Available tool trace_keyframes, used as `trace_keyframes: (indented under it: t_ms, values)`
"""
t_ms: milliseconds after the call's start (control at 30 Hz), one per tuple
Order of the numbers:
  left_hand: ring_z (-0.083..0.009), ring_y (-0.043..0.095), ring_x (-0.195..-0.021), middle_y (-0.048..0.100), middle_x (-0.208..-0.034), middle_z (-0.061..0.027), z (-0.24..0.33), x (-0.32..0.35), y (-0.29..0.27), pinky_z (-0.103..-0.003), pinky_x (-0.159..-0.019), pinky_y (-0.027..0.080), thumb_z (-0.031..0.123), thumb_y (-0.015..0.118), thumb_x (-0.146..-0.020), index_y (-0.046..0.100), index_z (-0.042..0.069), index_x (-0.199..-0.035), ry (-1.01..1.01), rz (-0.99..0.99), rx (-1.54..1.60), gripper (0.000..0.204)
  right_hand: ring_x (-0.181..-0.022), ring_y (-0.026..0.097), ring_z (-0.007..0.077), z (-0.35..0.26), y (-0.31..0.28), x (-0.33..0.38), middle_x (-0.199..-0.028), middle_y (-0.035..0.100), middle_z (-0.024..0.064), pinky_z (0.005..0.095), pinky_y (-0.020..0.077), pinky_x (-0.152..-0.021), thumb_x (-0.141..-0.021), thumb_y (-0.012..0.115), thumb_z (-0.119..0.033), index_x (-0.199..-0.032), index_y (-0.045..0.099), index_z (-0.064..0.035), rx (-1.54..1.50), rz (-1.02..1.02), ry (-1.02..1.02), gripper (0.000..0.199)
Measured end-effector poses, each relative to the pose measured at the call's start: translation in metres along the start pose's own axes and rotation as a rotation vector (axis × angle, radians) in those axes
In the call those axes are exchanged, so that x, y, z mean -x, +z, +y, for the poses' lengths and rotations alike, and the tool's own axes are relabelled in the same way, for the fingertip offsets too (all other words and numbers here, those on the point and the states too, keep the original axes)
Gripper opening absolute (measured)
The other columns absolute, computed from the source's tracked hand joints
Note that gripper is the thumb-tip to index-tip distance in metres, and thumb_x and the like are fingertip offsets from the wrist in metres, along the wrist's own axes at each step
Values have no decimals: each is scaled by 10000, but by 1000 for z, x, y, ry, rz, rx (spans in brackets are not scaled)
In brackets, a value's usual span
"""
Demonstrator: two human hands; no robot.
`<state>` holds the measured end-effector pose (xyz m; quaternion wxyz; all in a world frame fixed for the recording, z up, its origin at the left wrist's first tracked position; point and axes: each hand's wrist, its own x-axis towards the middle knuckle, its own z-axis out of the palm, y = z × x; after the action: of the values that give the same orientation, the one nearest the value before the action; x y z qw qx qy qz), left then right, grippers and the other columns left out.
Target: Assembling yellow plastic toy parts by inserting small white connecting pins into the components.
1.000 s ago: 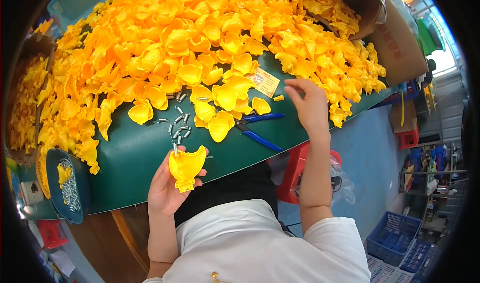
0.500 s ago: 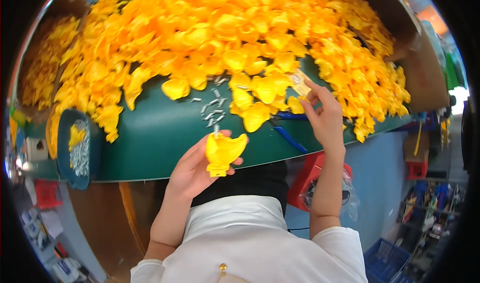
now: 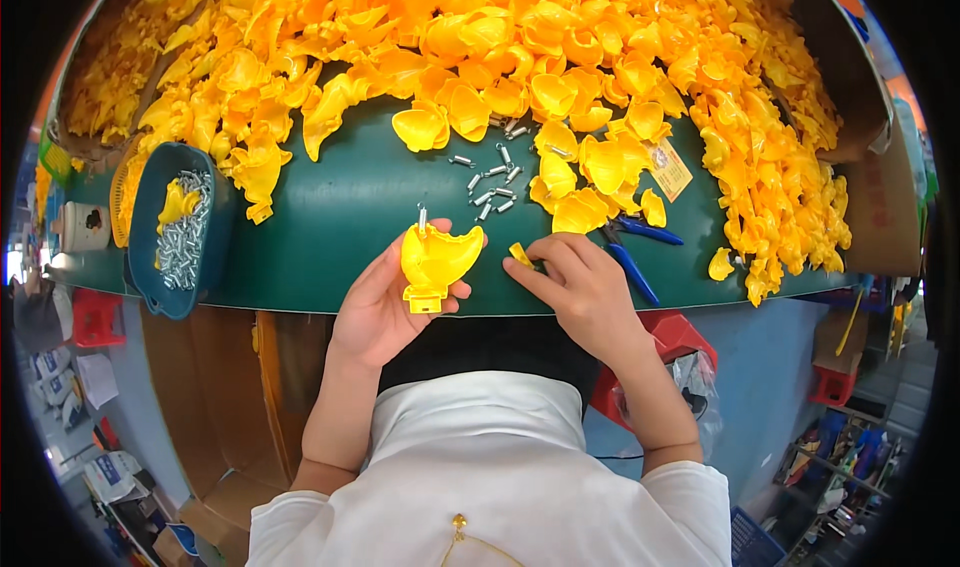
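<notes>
My left hand [image 3: 366, 312] is closed around a curved yellow plastic shell [image 3: 437, 263], its hollow side up and its square end toward me. A small metal spring [image 3: 422, 220] stands out at the shell's upper left edge. To the right, my right hand [image 3: 590, 302] pinches a small yellow plastic piece [image 3: 520, 255] between thumb and fingers, a short distance from the shell. Beyond both hands, several loose springs [image 3: 487, 199] lie scattered on the green table [image 3: 340, 207]. Blue-handled pliers [image 3: 632, 271] rest just past my right hand.
Yellow plastic shells form a large pile [image 3: 470, 42] across the table's far side. At left stands a dark teal basket [image 3: 165, 300] with springs and yellow pieces inside. A printed card [image 3: 671, 173] lies by the pile. Below the table edge is a red stool [image 3: 668, 338].
My right hand has come from beside the card back toward the left hand, bringing the small yellow piece. The left hand still holds the shell, and the view has shifted.
</notes>
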<state>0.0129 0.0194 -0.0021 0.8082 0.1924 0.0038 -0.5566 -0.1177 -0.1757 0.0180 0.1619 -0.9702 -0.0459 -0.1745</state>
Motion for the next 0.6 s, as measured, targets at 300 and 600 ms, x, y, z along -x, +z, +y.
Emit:
trace_keyframes:
  t_ms: [300,600]
  values:
    - [-319,614,-955,489,-1232,-192,5,5,7,-363,-814,527,282,393,-969,313,-9,-1326,56,3,-123,468,-799,514,253,-15,7,-1,-823,584,56,337,430,-710,-693,727,-73,-855,656,-62,-63,263,442,177]
    - [-313,611,-942,387,-1334,-230,6,9,3,-349,-782,540,279,423,-955,277,-10,-1357,84,64,-185,516,-805,503,240,-32,28,-27,-812,575,33,337,415,-722,-682,726,-70,-795,640,-67,-49,254,443,142]
